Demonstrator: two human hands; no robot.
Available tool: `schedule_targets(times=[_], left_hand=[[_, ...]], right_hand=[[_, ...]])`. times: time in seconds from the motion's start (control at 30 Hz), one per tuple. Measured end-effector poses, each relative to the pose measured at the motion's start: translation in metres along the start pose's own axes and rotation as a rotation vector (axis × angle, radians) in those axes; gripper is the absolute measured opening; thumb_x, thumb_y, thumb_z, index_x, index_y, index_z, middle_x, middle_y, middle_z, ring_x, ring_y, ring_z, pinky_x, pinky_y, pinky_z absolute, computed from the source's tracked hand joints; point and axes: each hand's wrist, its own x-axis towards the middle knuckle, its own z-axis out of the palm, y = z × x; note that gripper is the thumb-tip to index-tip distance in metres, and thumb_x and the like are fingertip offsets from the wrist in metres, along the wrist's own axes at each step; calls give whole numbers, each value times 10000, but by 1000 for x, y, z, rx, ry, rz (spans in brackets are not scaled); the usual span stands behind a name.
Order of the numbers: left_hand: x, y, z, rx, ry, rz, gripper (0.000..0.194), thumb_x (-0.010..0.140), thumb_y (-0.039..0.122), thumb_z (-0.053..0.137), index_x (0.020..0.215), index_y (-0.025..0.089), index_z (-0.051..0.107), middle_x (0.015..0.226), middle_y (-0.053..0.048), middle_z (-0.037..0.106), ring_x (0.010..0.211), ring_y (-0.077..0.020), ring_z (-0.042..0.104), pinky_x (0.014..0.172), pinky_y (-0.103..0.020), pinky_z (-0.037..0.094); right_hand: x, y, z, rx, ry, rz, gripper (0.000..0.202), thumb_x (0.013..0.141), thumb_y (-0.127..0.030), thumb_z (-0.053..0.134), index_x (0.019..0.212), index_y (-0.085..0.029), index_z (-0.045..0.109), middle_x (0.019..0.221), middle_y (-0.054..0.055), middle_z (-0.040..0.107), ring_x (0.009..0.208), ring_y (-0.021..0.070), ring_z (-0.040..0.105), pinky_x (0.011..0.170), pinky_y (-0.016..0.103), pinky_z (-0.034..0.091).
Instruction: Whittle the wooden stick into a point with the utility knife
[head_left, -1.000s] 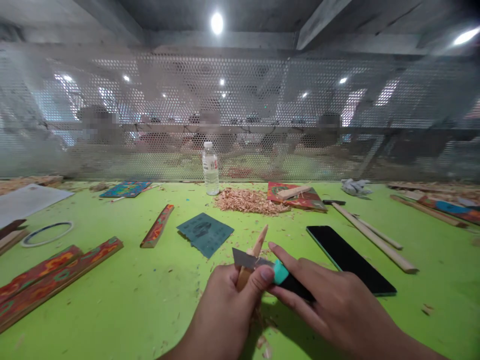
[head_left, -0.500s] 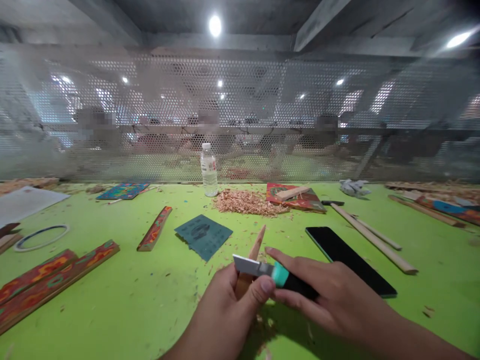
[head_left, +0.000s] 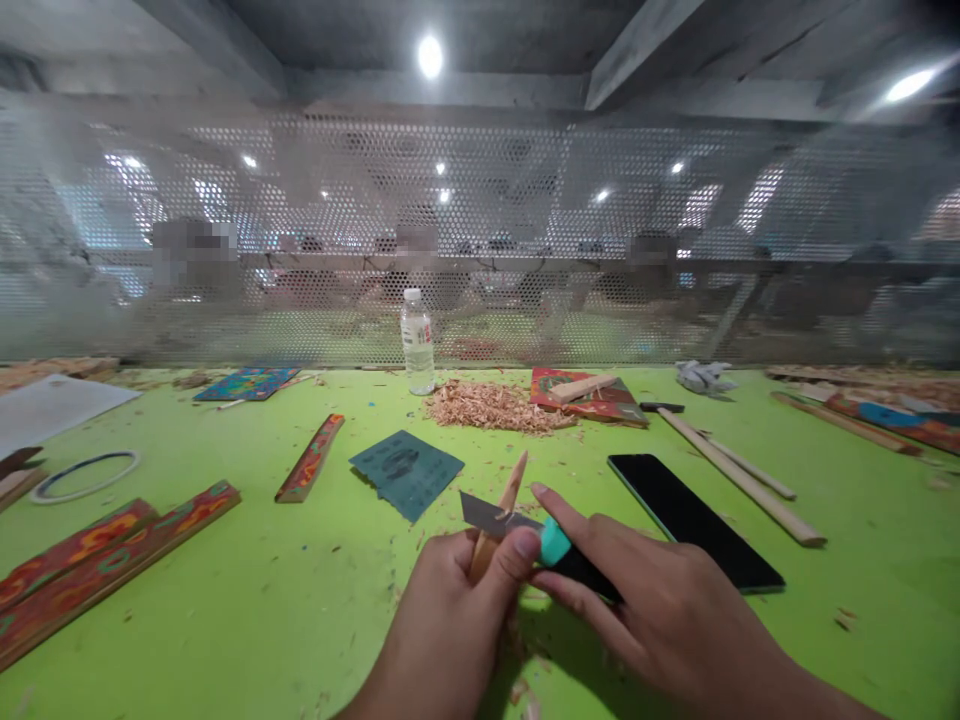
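My left hand [head_left: 457, 610] is closed around a pointed wooden stick [head_left: 512, 485], its tapered tip aimed up and away from me. In my right hand [head_left: 652, 590] is a utility knife [head_left: 556, 543] with a black and teal handle. The knife's wide blade [head_left: 484, 512] lies across the stick just below its taper, and a small curl of wood shows at the edge. My left thumb presses near the base of the blade. The lower end of the stick is hidden in my left hand.
Beyond my hands lie green sandpaper [head_left: 409, 472], a heap of wood shavings [head_left: 495, 408] and a water bottle [head_left: 418, 342]. A black phone [head_left: 694, 520] and a hammer [head_left: 742, 480] are to the right. Painted wood strips [head_left: 120, 570] and a tape ring [head_left: 86, 475] lie left. A perforated screen [head_left: 480, 230] stands behind.
The knife blade has turned, its face now darker, and sits against the stick with a wood curl at its edge. My right hand has shifted slightly left.
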Motion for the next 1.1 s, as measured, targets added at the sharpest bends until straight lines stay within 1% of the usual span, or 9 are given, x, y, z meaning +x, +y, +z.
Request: schedule_targets(times=[0.2, 0.33, 0.4, 0.5, 0.67, 0.73, 0.8, 0.93, 1.1], left_hand=[[0, -2, -5, -6, -12, 40, 543, 931, 725, 621, 805, 199, 580, 689, 49, 410, 639, -139, 362, 598, -275, 311], [-4, 2, -7, 0, -71, 50, 445, 959, 616, 657, 1005, 173, 660, 805, 3, 524, 733, -165, 462, 666, -285, 407], [-6, 3, -7, -28, -87, 33, 420, 969, 582, 667, 1103, 184, 647, 860, -9, 570, 761, -174, 503, 683, -291, 444], [-7, 3, -5, -54, -108, 75, 413, 957, 578, 707, 1095, 195, 638, 905, -13, 598, 803, -175, 532, 746, -299, 464], [-9, 2, 1, -229, -162, 106, 584, 905, 668, 737, 1253, 208, 648, 1075, -85, 690, 1002, -243, 624, 902, -367, 483], [-9, 0, 3, -208, -149, 128, 597, 903, 689, 725, 1241, 199, 672, 1152, -116, 710, 1101, -280, 633, 971, -394, 473], [-9, -3, 2, -138, -139, 142, 602, 897, 729, 698, 1141, 178, 704, 1131, -124, 725, 1086, -288, 637, 973, -396, 473], [-6, -8, 0, -51, -117, 87, 709, 863, 829, 634, 1035, 147, 718, 1026, -133, 749, 999, -294, 643, 903, -392, 498], [-7, 0, -1, -4, -93, 127, 550, 989, 692, 578, 1021, 167, 738, 1041, -112, 762, 1028, -286, 660, 945, -379, 494]], right_hand=[[-3, 19, 2, 84, 124, 105, 492, 1126, -459, 488, 1529, -187, 556, 1234, 140, 813, 985, 294, 829, 741, 364, 679], [-1, 30, 1, 226, 49, 134, 449, 1108, -437, 521, 1475, -199, 619, 1300, 126, 794, 1146, 277, 785, 911, 350, 656], [2, 31, 0, 271, 2, 145, 448, 1102, -448, 528, 1457, -197, 637, 1265, 124, 807, 1100, 265, 800, 879, 332, 658], [5, 29, -2, 297, -46, 142, 458, 1096, -475, 524, 1418, -185, 671, 1176, 128, 833, 993, 260, 823, 801, 321, 665], [7, 23, -6, 364, -168, 59, 476, 1089, -492, 540, 1408, -172, 688, 1193, 144, 830, 1020, 268, 824, 836, 328, 667], [7, 21, -8, 381, -198, 1, 513, 1101, -508, 510, 1423, -146, 677, 1186, 163, 829, 1004, 269, 828, 832, 326, 669], [7, 20, -8, 378, -207, -42, 565, 1117, -538, 453, 1425, -116, 669, 1136, 175, 836, 955, 269, 836, 807, 329, 673], [5, 18, -5, 306, -167, -65, 585, 1140, -531, 390, 1406, -83, 657, 1043, 168, 844, 849, 263, 839, 723, 335, 674], [1, 11, 0, 145, -36, -96, 542, 1161, -480, 339, 1439, -90, 593, 1007, 157, 840, 750, 257, 829, 610, 336, 653]])
